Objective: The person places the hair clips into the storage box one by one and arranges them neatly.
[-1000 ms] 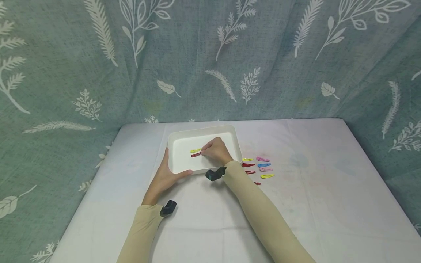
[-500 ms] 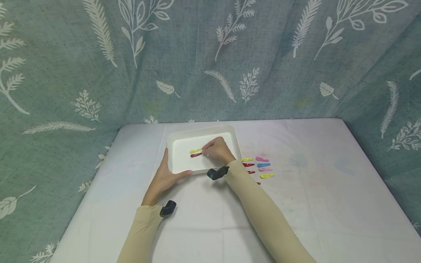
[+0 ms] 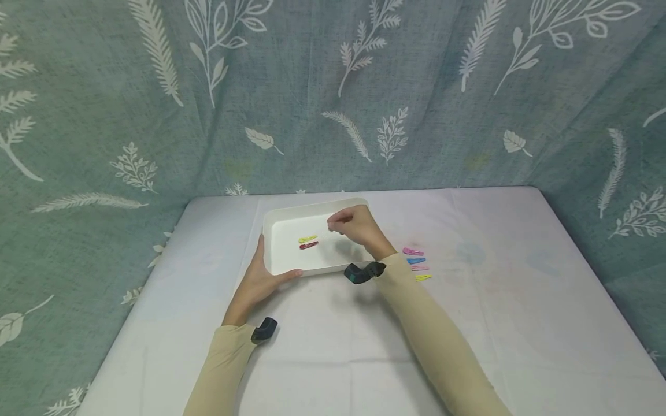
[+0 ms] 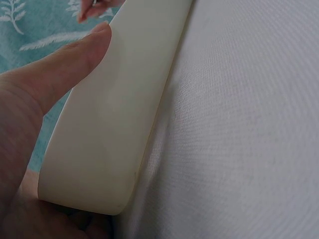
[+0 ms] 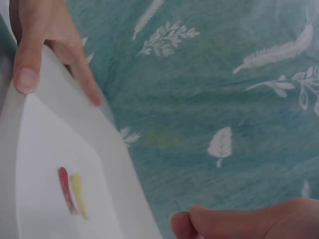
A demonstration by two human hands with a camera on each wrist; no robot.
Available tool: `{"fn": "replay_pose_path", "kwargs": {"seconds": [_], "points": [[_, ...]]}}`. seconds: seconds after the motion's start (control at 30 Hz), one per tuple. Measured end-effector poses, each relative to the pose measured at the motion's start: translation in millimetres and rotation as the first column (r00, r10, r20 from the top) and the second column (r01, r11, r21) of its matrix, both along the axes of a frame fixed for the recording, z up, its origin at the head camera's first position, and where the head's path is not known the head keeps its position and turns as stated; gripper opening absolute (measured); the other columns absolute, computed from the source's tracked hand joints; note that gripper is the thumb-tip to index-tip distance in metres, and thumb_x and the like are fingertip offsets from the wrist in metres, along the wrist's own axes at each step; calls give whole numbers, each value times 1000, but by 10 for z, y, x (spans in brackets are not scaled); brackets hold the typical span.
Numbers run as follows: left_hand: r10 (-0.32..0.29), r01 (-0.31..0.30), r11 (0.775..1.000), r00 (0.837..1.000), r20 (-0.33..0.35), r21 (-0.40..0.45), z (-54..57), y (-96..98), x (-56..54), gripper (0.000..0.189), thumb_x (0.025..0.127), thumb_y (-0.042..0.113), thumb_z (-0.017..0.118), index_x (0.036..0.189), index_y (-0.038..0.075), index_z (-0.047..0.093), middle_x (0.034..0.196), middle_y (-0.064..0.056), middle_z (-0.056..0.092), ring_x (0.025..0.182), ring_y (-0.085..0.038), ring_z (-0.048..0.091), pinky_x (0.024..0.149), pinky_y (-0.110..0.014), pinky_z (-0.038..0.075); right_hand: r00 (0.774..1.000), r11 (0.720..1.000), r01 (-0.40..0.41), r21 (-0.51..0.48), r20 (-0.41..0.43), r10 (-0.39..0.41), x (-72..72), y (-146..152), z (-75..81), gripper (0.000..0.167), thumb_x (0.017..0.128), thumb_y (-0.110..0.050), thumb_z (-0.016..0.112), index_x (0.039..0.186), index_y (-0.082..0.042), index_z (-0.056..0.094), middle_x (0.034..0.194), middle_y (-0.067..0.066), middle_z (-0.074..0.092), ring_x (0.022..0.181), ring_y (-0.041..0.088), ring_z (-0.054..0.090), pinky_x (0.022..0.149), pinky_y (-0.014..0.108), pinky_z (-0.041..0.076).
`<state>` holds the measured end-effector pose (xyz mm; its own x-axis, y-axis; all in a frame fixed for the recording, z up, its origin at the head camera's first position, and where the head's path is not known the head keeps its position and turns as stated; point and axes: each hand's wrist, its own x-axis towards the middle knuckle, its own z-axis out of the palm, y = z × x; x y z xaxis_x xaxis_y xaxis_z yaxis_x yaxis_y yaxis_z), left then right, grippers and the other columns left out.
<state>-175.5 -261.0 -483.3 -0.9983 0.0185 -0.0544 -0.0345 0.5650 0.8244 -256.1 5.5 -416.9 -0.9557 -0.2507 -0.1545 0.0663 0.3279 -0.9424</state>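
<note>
A shallow white tray sits on the cloth-covered table. My left hand grips its near left corner, the thumb on the near rim and the fingers along the left side. On the tray's floor lie two snap hair clips side by side, a yellow clip and a red clip. Over the tray's right part hangs my right hand, fingers curled and thumb tip close against the index finger. In the right wrist view nothing shows between those fingertips.
Right of the tray lie more hair clips: a pink clip, a blue clip, a paler pink clip and a yellow clip. My right forearm covers others. A leaf-patterned curtain stands behind the table.
My right hand has let go of the red clip in the tray and moved up and right. Its forearm now hides several red clips and a yellow one. The left hand keeps its place.
</note>
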Motion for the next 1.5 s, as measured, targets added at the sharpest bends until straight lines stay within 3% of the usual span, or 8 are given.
{"fn": "replay_pose_path", "kwargs": {"seconds": [0.17, 0.37, 0.6, 0.73, 1.07, 1.5], "points": [[10, -10, 1000, 1000, 17, -8, -3, 3, 9, 142, 73, 51, 92, 167, 24, -11, 176, -6, 10, 162, -33, 17, 128, -62, 21, 998, 1000, 1, -31, -63, -3, 76, 168, 137, 18, 99, -18, 71, 110, -6, 78, 106, 13, 77, 107, 39, 68, 95, 49, 56], [12, -12, 1000, 1000, 20, -25, -17, -6, 1, 142, 74, 51, 92, 166, 24, -13, 176, -7, 8, 162, -34, 16, 128, -62, 21, 992, 1000, 14, 1, -126, -13, 152, 409, 258, 20, 100, -21, 70, 111, -6, 78, 108, 12, 77, 93, 22, 68, 91, 42, 58], [12, -11, 999, 1000, 28, -32, 0, 2, -3, 143, 74, 51, 92, 166, 24, -14, 176, -8, 6, 162, -35, 14, 127, -63, 21, 977, 998, 56, 17, -207, -51, 228, 761, 337, 19, 100, -20, 69, 110, -6, 78, 110, 15, 76, 100, 31, 69, 85, 36, 56], [14, -13, 999, 1000, 26, -34, 10, 3, 2, 142, 74, 51, 91, 166, 24, -13, 176, -7, 6, 162, -35, 14, 127, -64, 21, 970, 996, 86, 38, -231, -75, 275, 936, 354, 21, 100, -21, 69, 112, -5, 77, 113, 15, 76, 99, 28, 70, 83, 32, 54], [12, -11, 999, 1000, 27, -39, -1, -8, -8, 143, 74, 52, 91, 166, 21, -13, 176, -9, 6, 162, -36, 14, 127, -64, 21, 963, 984, 158, 88, -233, -133, 370, 1292, 258, 23, 100, -21, 68, 114, -4, 75, 117, 17, 75, 105, 29, 69, 92, 40, 56], [0, 1, 1000, 1000, 5, -26, -10, -9, -5, 142, 73, 51, 92, 167, 24, -12, 176, -8, 10, 161, -34, 18, 126, -64, 23, 956, 964, 219, 150, -231, -181, 479, 1546, 64, 26, 101, -20, 66, 116, 0, 74, 119, 22, 74, 106, 33, 69, 97, 43, 54]]}}
